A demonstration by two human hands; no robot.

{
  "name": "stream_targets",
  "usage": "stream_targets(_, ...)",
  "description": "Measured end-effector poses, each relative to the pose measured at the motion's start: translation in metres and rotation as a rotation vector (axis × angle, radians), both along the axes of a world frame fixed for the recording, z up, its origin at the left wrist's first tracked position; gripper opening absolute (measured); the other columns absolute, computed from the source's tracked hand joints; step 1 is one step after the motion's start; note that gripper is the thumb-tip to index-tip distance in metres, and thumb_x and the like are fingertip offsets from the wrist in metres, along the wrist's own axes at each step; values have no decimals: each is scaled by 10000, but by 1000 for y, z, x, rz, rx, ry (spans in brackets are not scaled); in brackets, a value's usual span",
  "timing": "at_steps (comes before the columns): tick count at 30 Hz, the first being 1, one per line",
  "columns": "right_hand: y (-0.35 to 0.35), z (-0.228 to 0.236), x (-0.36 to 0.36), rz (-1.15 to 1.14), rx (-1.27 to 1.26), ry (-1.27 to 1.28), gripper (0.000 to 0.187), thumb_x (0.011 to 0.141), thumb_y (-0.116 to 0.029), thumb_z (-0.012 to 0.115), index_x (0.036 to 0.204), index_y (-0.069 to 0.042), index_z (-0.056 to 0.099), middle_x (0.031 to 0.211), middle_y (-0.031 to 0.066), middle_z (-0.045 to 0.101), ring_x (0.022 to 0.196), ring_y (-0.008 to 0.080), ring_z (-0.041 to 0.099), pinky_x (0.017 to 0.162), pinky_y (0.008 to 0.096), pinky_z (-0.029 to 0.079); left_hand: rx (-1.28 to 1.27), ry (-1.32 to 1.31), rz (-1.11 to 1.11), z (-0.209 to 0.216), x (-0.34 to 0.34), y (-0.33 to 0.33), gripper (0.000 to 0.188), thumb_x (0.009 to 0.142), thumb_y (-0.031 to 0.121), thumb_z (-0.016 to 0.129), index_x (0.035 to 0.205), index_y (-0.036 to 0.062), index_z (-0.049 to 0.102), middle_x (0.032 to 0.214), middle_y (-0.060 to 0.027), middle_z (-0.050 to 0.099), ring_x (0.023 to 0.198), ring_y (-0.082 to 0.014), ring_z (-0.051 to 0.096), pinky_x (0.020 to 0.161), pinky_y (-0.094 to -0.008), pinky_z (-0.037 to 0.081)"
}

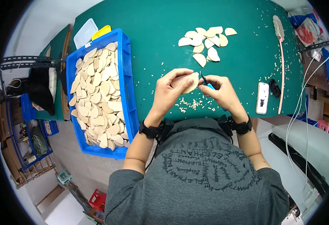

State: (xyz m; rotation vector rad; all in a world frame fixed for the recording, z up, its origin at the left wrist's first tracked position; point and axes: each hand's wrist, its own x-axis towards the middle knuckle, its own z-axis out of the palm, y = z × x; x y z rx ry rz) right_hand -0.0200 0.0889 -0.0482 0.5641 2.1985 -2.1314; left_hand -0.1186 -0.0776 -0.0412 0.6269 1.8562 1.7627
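My left hand [169, 87] is closed on a flat cream-coloured half-round piece [192, 84], holding it tilted up by thumb and fingers. In my right hand [223, 93] is a small pair of cutters [210, 85] with blue handles and dark jaws. The jaws sit close to the right edge of the piece; whether they touch it I cannot tell. Below both hands, many tiny pale offcuts [194, 105] lie scattered on the green table [157, 41]. Farther away is a loose group of similar half-round pieces [209, 37].
A blue crate [126, 78] full of cream half-round pieces stands at the left. Behind it are a clear lid [85, 33] and a yellow tray [102, 32]. At the right lie a white phone [262, 98], a black object [274, 88] and a long pink-handled duster [282, 71].
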Motion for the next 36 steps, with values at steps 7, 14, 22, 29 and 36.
stream_targets(7, -4, 7, -1, 46, 34, -6, 210, 793, -171, 675, 878, 21, 669, 650, -29, 542, 606, 33, 424, 537, 221, 357, -70, 312, 69, 5, 4, -4, 227, 841, 129, 702, 1036, 17, 668, 975, -84, 676, 878, -139, 640, 754, -254, 511)
stream_targets(14, -2, 6, -2, 63, 60, -30, 228, 792, -185, 675, 874, 27, 668, 647, -3, 556, 604, 47, 442, 545, 231, 375, -92, 425, 110, 7, 8, -2, 208, 832, 120, 699, 1015, 23, 677, 963, -102, 681, 878, -178, 655, 761, -276, 509)
stream_targets(22, -3, 8, -4, 53, 55, -43, 227, 789, -180, 673, 863, 34, 664, 642, -3, 566, 599, 42, 446, 540, 230, 377, -118, 507, 112, 4, 5, 0, 200, 832, 115, 691, 1007, 19, 676, 961, -108, 683, 873, -193, 657, 759, -282, 509)
stream_targets(29, -2, -1, -6, 24, 108, -6, 197, 786, -158, 657, 834, 33, 662, 617, -19, 551, 577, 31, 437, 508, 228, 354, -130, 544, 129, 2, 4, 5, 182, 824, 126, 687, 984, 40, 670, 936, -111, 679, 859, -244, 657, 755, -328, 504)
stream_targets(36, -6, -6, -13, -30, 50, -48, 143, 802, -127, 651, 808, 15, 669, 595, -45, 526, 558, 13, 429, 487, 207, 323, -143, 414, 200, 2, -1, -8, 178, 819, 118, 686, 978, 38, 673, 925, -113, 676, 845, -247, 656, 754, -326, 504)
